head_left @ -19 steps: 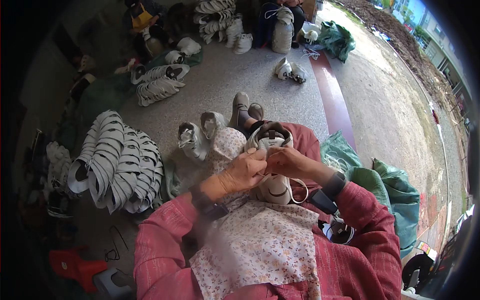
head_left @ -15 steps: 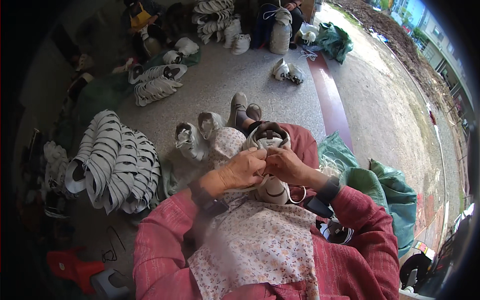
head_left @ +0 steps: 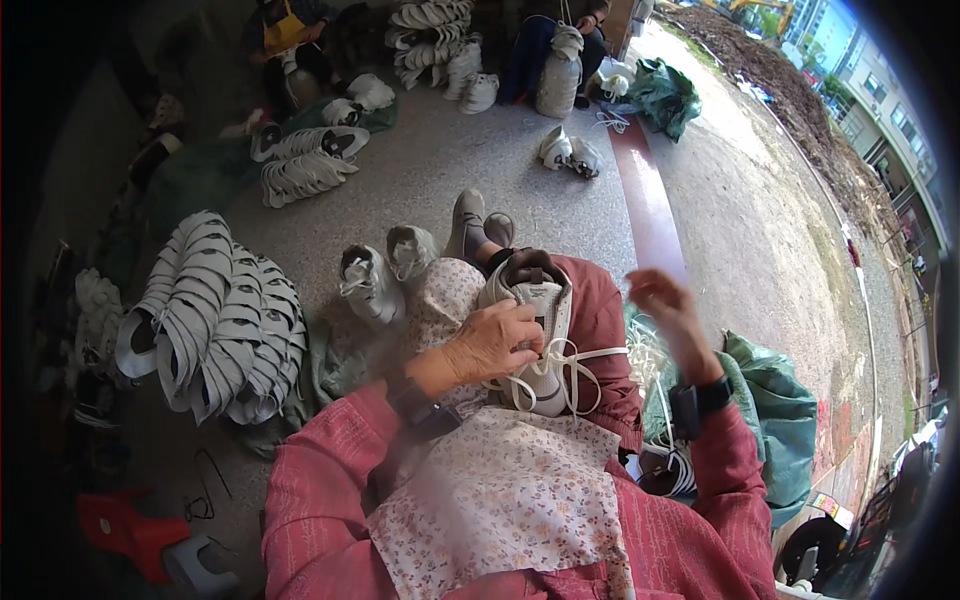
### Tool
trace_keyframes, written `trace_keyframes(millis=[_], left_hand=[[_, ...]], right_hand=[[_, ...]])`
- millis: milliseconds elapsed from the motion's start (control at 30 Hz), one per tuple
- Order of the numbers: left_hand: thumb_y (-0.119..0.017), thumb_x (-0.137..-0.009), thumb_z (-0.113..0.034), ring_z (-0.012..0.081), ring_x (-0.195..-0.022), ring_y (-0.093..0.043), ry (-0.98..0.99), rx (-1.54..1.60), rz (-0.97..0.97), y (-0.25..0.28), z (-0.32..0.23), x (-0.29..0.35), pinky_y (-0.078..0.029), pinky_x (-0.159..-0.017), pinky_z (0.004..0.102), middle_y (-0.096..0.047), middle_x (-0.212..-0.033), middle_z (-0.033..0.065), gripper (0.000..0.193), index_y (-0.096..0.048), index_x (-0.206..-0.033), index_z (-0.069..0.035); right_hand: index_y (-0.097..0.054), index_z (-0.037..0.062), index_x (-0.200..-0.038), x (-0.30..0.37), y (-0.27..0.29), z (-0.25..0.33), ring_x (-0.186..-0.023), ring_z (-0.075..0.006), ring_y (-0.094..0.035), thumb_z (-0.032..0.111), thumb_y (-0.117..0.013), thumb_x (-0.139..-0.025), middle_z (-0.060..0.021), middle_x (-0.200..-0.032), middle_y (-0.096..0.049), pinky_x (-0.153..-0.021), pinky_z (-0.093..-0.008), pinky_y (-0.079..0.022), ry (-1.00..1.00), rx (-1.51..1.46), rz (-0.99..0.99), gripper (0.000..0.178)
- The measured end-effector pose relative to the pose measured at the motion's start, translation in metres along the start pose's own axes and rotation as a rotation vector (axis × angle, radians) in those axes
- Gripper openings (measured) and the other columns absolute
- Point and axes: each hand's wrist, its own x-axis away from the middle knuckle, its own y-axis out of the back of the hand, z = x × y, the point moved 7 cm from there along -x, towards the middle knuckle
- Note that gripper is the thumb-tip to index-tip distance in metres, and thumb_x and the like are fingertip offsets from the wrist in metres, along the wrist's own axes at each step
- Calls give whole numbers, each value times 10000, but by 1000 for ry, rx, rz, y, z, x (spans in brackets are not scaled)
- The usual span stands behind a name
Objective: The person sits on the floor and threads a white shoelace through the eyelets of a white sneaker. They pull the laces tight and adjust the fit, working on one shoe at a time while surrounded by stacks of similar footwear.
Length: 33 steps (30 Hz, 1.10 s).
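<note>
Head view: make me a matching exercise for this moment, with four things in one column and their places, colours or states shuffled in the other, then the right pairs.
Column one
1. Left hand
2. Right hand
3. Large stack of shoe pieces
4. Bag

Column two
A. Pale, in curved rows on the floor at the person's left
B. Green, at the person's right side
C. Raised in the air, apart from the pale shoe
D. On the pale shoe in the lap

Right pairs: 1-D, 2-C, 3-A, 4-B.
</note>
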Motion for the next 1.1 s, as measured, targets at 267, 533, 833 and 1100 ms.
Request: trace_keyframes(millis=[267,533,833,1100], left_hand=[[-819,-761,-324,268,-906,-572,-7,-184,-173,5,-41,-1,-502,-827,401,-557,-904,51,326,-638,-880,-81],[-677,-943,-146,221,-909,-619,101,302,-165,9,-8,-8,-502,-824,323,-594,-911,57,94,-650,-939,-55],[-541,-1048,-357,111,-953,-624,141,1097,-172,50,3,-1,-508,-860,258,-671,-1082,50,358,-633,-1109,-17],[-552,-1061,-344,73,-720,-527,215,637,-461,115,-12,13,-443,-655,200,-582,-842,-17,348,-702,-1077,-30]], right_hand=[[-684,67,-984,59,-80,10,-942,-198,-573,117,-728,-844,-43,-945,-625,-805,-351,-444,477,727,418,155],[-666,29,-898,80,-21,23,-619,-37,-428,281,-593,-1054,76,-697,-483,-543,-236,-345,-264,-97,371,305],[-667,-36,-1117,66,38,18,-703,-156,-597,315,-490,-1078,-133,-915,-685,-648,-266,-473,-69,-877,192,395],[-592,-6,-1288,48,101,-15,-1176,-236,-627,42,-530,-1039,-137,-1345,-604,-946,-335,-559,65,-1440,-18,261]])
